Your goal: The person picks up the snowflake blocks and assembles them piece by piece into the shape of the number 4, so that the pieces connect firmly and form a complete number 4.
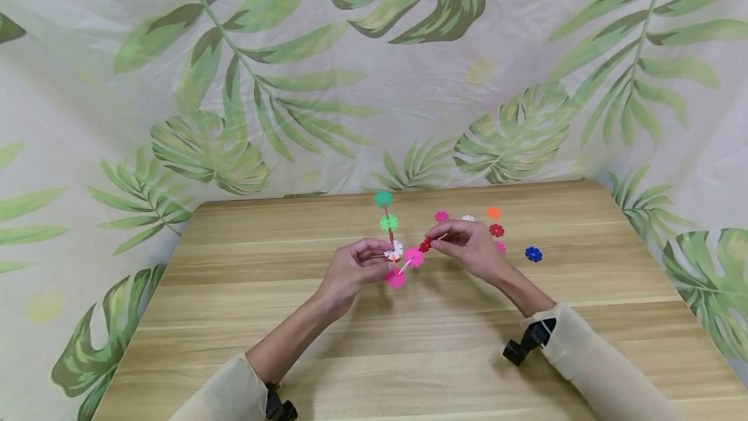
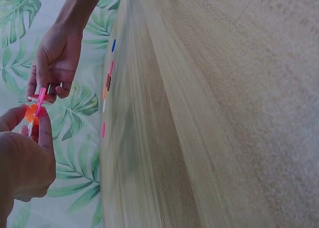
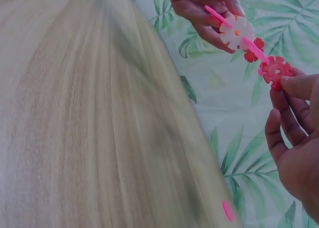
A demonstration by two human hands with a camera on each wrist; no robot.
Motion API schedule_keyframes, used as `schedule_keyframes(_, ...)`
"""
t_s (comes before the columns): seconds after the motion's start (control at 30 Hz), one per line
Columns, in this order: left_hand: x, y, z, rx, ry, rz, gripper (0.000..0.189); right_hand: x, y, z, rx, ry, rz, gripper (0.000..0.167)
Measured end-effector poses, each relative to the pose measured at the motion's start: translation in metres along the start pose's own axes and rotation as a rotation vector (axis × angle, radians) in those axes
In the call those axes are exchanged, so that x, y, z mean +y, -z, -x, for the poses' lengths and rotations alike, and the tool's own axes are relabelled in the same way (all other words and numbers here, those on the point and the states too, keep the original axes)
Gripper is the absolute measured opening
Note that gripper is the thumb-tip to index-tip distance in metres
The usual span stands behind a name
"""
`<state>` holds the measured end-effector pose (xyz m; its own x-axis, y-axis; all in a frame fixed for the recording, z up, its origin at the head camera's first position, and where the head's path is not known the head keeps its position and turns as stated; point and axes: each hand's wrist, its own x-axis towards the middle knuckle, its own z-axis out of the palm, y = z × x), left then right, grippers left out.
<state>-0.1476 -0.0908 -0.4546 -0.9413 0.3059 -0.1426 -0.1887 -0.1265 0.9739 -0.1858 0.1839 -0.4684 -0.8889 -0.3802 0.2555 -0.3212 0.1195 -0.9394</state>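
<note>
A chain of slotted plastic snowflake discs is held above the table between both hands. From its dark green end disc [image 1: 383,199] it runs through a light green disc [image 1: 388,222] and a white disc [image 1: 394,251], then bends at a pink disc [image 1: 396,278] towards another pink disc [image 1: 414,256]. My left hand [image 1: 350,271] pinches the chain near the bend, where an orange disc [image 2: 32,113] shows in the left wrist view. With thumb and fingertips, my right hand [image 1: 470,252] pinches a red disc [image 3: 275,71] that meets the chain's pink disc [image 3: 255,50].
Loose discs lie beyond and beside the right hand: a blue disc [image 1: 534,254], an orange disc [image 1: 493,213], a red disc [image 1: 496,230], a pink disc [image 1: 441,216] and a partly hidden white disc [image 1: 468,217]. A leaf-patterned cloth [image 1: 327,115] rises behind the wooden table [image 1: 409,362].
</note>
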Motion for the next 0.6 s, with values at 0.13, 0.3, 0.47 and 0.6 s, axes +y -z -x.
schedule_keyframes(0.13,0.0,-0.001,0.0,-0.004,0.003,0.004,0.039,0.002,-0.003,0.0,0.016,0.021,-0.041,0.014)
schedule_keyframes(0.3,-0.002,-0.002,-0.002,0.004,0.0,0.019,0.039,0.005,-0.01,0.002,0.065,0.033,-0.084,0.015)
schedule_keyframes(0.47,-0.003,-0.004,-0.004,0.017,0.002,0.029,0.038,0.006,-0.017,0.004,0.135,0.053,-0.086,0.019)
schedule_keyframes(0.6,-0.001,-0.005,-0.004,0.031,0.006,0.038,0.039,0.008,-0.021,0.005,0.188,0.065,-0.089,0.02)
